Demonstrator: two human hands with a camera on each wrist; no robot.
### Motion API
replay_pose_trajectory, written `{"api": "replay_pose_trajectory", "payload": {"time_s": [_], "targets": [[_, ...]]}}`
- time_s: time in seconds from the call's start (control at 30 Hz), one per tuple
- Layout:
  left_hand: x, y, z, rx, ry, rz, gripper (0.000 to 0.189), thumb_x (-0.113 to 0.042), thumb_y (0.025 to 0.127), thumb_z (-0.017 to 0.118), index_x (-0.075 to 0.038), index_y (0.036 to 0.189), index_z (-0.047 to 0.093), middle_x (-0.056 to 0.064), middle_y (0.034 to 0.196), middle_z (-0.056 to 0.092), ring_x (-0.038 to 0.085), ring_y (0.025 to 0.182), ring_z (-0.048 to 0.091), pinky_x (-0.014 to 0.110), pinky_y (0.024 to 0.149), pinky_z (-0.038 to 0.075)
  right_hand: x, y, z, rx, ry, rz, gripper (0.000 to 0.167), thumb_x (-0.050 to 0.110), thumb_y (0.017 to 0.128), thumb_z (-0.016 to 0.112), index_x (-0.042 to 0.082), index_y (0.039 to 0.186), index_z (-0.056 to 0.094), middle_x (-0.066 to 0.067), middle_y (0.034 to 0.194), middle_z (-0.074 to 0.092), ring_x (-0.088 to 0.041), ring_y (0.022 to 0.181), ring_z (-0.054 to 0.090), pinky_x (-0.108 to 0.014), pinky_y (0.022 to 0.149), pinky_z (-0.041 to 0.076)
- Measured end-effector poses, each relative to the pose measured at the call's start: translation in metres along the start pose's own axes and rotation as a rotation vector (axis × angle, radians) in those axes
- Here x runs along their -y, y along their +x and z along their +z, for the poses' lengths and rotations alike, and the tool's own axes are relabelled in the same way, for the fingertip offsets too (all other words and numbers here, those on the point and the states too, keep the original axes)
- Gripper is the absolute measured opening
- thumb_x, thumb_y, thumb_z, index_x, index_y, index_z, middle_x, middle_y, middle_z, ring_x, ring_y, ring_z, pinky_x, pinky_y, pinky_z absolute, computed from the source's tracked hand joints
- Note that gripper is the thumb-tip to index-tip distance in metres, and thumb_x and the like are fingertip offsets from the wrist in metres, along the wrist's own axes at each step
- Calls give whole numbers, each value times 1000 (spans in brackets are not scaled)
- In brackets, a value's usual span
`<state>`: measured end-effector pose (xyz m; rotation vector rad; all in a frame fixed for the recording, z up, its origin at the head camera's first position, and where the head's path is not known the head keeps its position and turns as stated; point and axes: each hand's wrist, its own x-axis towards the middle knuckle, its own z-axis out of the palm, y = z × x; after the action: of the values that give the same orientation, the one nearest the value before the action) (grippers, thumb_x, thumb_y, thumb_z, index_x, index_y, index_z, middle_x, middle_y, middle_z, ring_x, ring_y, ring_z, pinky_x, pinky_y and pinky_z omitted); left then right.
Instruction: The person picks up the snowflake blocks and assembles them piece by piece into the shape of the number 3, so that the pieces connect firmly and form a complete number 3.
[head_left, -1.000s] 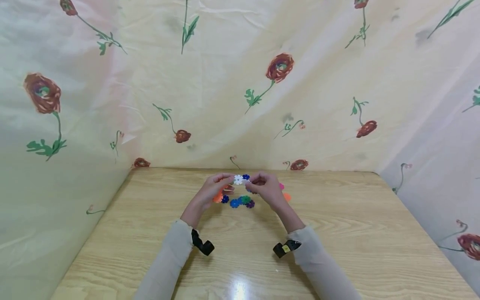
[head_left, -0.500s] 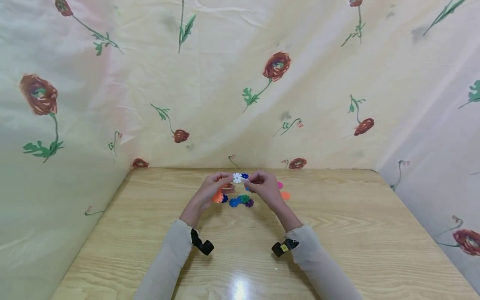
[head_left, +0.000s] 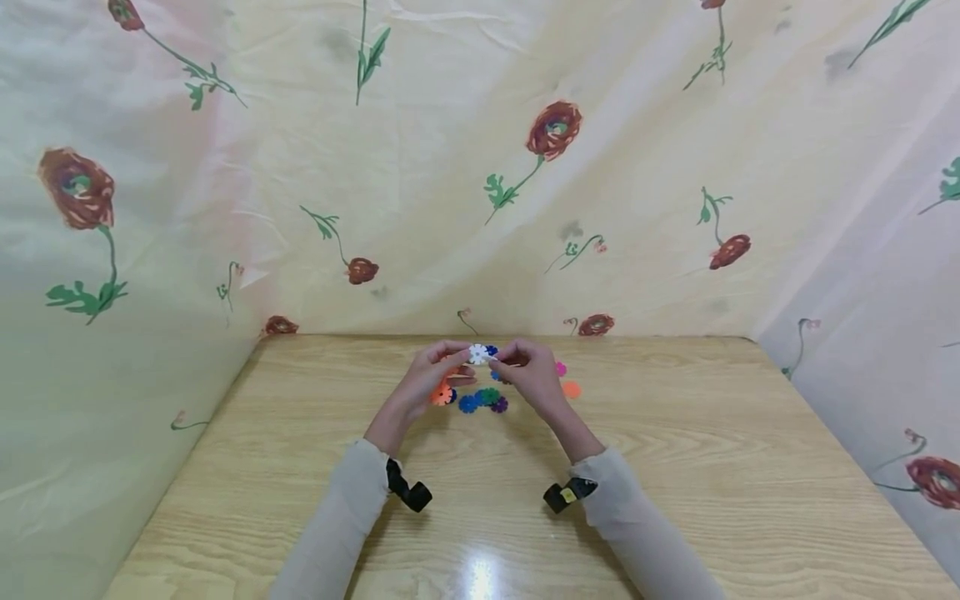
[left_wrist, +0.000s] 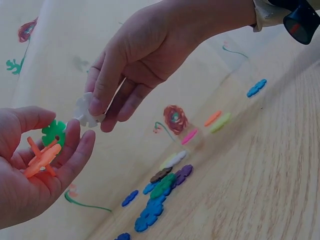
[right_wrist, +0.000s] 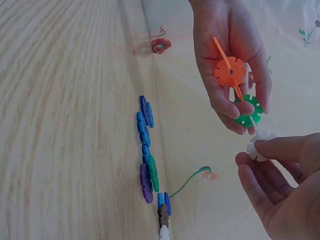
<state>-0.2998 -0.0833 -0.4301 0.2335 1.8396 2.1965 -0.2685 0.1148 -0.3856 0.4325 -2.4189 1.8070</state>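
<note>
My left hand (head_left: 429,375) holds a chain of orange (right_wrist: 230,71) and green (right_wrist: 248,111) notched flower-shaped plastic discs, slotted together at angles. In the left wrist view the orange part (left_wrist: 43,161) lies across the palm and the green disc (left_wrist: 53,133) is by the fingertips. My right hand (head_left: 529,372) pinches a white notched disc (right_wrist: 261,146) between thumb and fingers, right at the green disc's edge. In the head view a white disc (head_left: 477,354) shows face-on between the two hands. The hands are raised above the table.
On the wooden table (head_left: 675,467) lie several loose discs, among them green (head_left: 490,396), purple (head_left: 498,404), blue (head_left: 468,404), pink (head_left: 560,368) and orange (head_left: 572,390) ones. A flower-printed cloth (head_left: 420,167) surrounds the table at the back and sides.
The left hand has shifted slightly to the right, and the orange piece in it has moved and turned a little. The right hand keeps its pinch nearly in place.
</note>
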Motion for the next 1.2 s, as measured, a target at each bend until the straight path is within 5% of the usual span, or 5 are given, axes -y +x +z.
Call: {"api": "replay_pose_trajectory", "payload": {"time_s": [0.27,0.53,0.7,0.97,1.2], "targets": [[0,0,3,-10,-18,24,30,-15,105,58,2,129,60,2,106,63,12,87,69,35,90,62,-14,7,-1,-1,42,0,11,-3,93,70,-14,94,68,-32,94,69,-4,65,60,-18,61,54],[-1,0,7,-41,-18,59,30,-15,105,59,4,128,61,2,106,62,11,87,68,40,94,61,-38,17,2,-41,105,-36,11,1,92,73,-10,92,72,-29,90,70,-11,63,63,-18,59,54],[-3,0,9,-42,-43,61,29,-12,104,59,5,128,62,3,105,61,11,84,67,31,86,63,-37,16,0,-34,128,-50,11,-1,92,73,-12,92,72,-33,89,70,-7,60,62,-19,57,53],[-5,0,11,-34,-98,63,34,-11,104,59,7,133,58,2,105,62,13,87,67,31,87,63,-37,16,1,-79,185,-68,14,2,90,76,-12,92,74,-13,82,74,-9,58,65,-19,56,56],[-3,0,12,-38,-104,66,33,-11,105,57,6,133,57,2,107,61,14,90,67,30,87,62,-37,14,5,-117,173,-76,14,4,90,77,-10,94,75,-29,91,73,-7,59,66,-20,57,58]]}}
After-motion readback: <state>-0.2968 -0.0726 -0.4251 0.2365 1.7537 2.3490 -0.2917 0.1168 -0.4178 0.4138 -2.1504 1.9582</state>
